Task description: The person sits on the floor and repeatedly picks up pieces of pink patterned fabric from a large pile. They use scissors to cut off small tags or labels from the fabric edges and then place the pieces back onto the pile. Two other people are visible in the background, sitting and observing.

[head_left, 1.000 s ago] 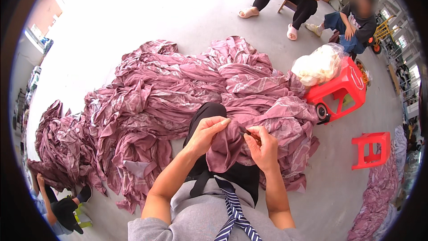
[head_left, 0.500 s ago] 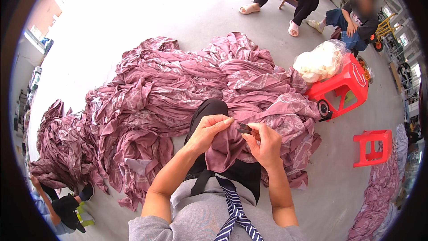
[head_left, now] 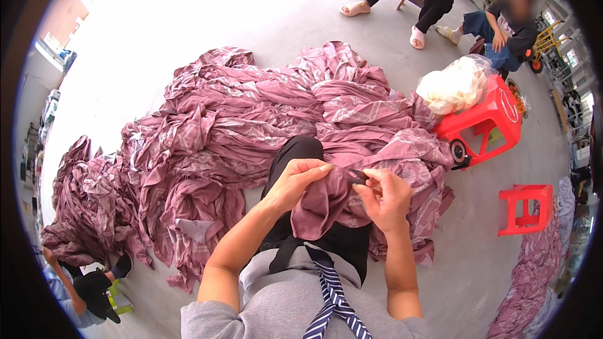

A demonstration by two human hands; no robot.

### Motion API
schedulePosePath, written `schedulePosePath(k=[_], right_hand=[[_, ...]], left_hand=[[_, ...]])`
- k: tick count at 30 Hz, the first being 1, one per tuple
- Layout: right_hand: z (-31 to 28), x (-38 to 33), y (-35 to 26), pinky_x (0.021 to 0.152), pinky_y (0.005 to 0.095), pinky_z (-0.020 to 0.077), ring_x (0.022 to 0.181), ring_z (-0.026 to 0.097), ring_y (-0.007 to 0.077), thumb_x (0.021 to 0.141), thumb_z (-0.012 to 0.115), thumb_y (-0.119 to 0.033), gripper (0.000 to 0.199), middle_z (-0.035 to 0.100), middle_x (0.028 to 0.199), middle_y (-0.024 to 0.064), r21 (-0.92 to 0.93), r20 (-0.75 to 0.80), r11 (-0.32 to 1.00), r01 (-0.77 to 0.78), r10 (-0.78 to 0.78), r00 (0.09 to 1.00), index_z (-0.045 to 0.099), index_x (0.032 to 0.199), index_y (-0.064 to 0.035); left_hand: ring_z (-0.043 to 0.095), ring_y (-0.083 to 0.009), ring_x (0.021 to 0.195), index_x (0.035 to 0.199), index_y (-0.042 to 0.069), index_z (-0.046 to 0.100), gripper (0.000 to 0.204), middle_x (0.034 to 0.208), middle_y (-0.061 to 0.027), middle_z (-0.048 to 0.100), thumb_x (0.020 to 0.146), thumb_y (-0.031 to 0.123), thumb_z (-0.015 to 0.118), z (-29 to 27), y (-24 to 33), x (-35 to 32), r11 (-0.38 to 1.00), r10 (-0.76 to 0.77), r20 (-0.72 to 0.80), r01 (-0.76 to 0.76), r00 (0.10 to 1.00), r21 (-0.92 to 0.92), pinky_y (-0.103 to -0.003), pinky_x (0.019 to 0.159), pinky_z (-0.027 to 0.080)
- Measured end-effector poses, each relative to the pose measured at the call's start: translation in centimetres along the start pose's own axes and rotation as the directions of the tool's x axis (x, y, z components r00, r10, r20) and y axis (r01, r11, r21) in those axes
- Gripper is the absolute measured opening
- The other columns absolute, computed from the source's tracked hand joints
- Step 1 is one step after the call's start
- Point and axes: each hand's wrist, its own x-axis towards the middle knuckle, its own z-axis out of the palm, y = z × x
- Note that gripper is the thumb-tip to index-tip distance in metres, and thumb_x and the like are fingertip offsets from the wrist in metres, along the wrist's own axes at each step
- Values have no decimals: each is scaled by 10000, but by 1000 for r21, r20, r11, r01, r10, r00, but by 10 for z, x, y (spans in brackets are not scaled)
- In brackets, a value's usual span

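My left hand [head_left: 296,183] pinches the edge of mauve patterned fabric [head_left: 321,204] between thumb and fingertips, above my lap. The fabric hangs down from it over my black-clad knee. Small black thread snips [head_left: 358,180] are in my right hand [head_left: 389,199], fingers closed round them. Their tip points left, close to the fabric between my hands; whether the blades touch it I cannot tell. Beyond my hands the same cloth spreads in a large crumpled heap [head_left: 251,110] across the floor.
At right, a red plastic stool [head_left: 449,130] carries a bag of cream material [head_left: 457,85]; a smaller red stool [head_left: 531,231] stands nearer. Two people sit at the upper right. Another person's arm and leg [head_left: 94,295] show lower left. More mauve cloth [head_left: 524,282] lies lower right.
My right hand has moved a little to the right with the snips, away from my left hand. The left hand keeps its pinch on the fabric, almost in place.
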Motion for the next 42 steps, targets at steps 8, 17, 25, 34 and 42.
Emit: schedulePosePath(k=[8,17,25,34,42], right_hand=[[0,2,0,495,285,440,545,558,171,720,783,-207,318,567,661,45,-184,93,960,213,-199,976,606,935,-52],[18,-15,7,640,203,437,714,506,46,713,805,-150,538,612,965,6,396,382,769,-501,359,852,559,1175,-23],[-140,15,139,619,232,461,638,498,101,828,625,-128,148,609,1041,76,750,-457,612,-251,754,473,539,926,-58],[15,-66,79,825,383,506,1118,566,318,630,778,-97,849,501,1289,153,-491,414,871,-5,239,878,373,1374,-55],[58,-35,168,613,421,490,709,599,317,737,581,-36,193,527,864,118,-457,350,868,193,-23,936,512,916,-52]], left_hand=[[362,24,556,957,48,689,217,650,121,489,932,229,572,0,-4,1,1000,9,-3,-9,1000,26,-163,490,264],[548,-30,660,929,27,651,207,723,50,573,948,210,557,4,9,3,989,135,98,-128,986,-76,-187,578,442],[612,-106,724,1072,-19,612,264,914,-106,684,954,200,525,-46,12,-1,916,400,-257,-381,880,124,-223,595,478],[599,-85,665,984,-7,636,236,852,-79,681,941,210,553,-57,-31,-7,935,334,-316,-271,888,227,-204,561,453],[576,-62,662,989,-11,632,220,835,-58,671,947,193,559,-62,-55,-30,943,308,-378,-227,873,245,-182,573,436]])
